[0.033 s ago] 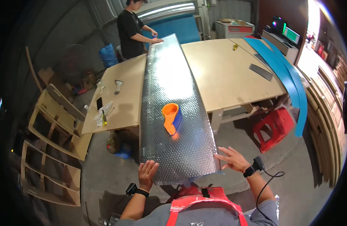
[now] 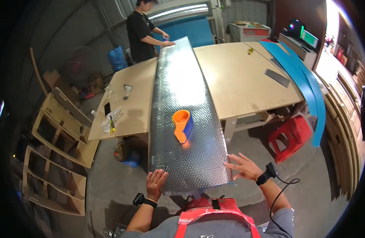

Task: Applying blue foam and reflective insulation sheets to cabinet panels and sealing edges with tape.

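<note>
A long flat piece covered in silvery bubble wrap [image 2: 194,162] runs from in front of me across the table to its far side. My left hand [image 2: 155,184] rests flat on its near left corner, fingers stretched out. At the near right edge, my right hand [image 2: 246,168] lies with fingers spread, touching the wrap. Neither hand holds anything. An orange and blue tape dispenser [image 2: 182,126] sits on the wrap, beyond my hands.
A co-worker [image 2: 141,33] stands at the far end, hands on the wrapped piece. The wooden table [image 2: 238,79] carries a phone [image 2: 107,108], a yellow cutter [image 2: 112,123] and blue strips [image 2: 295,67]. A red stool [image 2: 289,137] stands right, wooden frames [image 2: 55,178] left.
The view has shifted slightly. My hands, the wrapped piece and the tape dispenser keep the same places relative to one another.
</note>
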`<state>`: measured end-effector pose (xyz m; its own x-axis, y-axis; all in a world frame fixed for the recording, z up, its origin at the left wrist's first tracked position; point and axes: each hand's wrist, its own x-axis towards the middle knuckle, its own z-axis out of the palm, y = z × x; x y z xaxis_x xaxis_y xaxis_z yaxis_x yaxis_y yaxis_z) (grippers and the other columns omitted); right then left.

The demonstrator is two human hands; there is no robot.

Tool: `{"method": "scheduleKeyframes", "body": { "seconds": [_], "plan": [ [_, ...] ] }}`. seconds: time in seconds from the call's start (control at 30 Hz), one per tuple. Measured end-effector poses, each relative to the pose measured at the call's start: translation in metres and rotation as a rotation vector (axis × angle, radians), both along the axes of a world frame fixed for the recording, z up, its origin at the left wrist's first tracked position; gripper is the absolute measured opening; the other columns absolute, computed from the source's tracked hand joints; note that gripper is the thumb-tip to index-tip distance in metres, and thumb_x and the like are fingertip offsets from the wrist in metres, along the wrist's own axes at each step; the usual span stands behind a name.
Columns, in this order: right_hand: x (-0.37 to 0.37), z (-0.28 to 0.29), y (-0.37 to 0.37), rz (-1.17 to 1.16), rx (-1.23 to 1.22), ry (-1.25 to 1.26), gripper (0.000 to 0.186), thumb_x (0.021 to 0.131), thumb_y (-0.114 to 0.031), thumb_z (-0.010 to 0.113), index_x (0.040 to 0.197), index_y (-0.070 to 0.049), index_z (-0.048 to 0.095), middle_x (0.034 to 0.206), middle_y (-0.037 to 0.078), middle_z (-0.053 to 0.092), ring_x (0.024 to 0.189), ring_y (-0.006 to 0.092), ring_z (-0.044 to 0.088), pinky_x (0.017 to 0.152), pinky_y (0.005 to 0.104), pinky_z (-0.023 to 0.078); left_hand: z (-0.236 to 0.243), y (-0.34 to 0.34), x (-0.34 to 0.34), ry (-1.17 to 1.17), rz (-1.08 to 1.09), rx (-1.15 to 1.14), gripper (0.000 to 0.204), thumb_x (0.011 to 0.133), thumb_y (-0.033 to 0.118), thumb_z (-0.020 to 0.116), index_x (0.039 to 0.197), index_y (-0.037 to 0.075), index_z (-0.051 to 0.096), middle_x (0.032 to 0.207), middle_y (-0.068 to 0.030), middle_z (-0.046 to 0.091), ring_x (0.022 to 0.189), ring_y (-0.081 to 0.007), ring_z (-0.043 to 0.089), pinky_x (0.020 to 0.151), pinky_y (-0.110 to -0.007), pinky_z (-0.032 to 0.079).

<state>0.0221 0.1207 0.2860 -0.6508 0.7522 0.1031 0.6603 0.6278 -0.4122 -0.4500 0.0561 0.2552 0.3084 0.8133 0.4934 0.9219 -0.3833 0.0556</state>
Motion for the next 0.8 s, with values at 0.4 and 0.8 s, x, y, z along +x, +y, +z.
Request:
{"method": "scheduleKeyframes", "body": {
  "seconds": [0.4, 0.8],
  "plan": [
    [-0.055, -0.028, 0.039, 0.316, 0.535, 0.029, 0.076, 0.076, -0.011, 0.066, 0.146, -0.029, 0.044, 0.145, 0.006, 0.05, 0.133, 0.0231, 0.049, 0.113, 0.0438, 0.037, -0.009, 0.0, 0.009, 0.058, 0.056, -0.082, 0.046, 0.095, 0.015, 0.055, 0.138, 0.028, 0.055, 0.144, -0.0016, 0.053, 0.134, -0.0218, 0.049, 0.115, -0.045, 0.031],
    [-0.069, -0.042, 0.026, 0.131, 0.619, -0.076, 0.056, 0.086, -0.016, 0.054, 0.139, -0.035, 0.052, 0.142, -0.001, 0.053, 0.131, 0.0166, 0.049, 0.115, 0.0427, 0.033, 0.015, 0.016, -0.007, 0.369, -0.252, -0.186, 0.074, 0.084, 0.004, 0.056, 0.147, 0.039, 0.041, 0.157, -0.0124, 0.031, 0.149, -0.0257, 0.024, 0.117, -0.06, 0.015]
  ]
}}
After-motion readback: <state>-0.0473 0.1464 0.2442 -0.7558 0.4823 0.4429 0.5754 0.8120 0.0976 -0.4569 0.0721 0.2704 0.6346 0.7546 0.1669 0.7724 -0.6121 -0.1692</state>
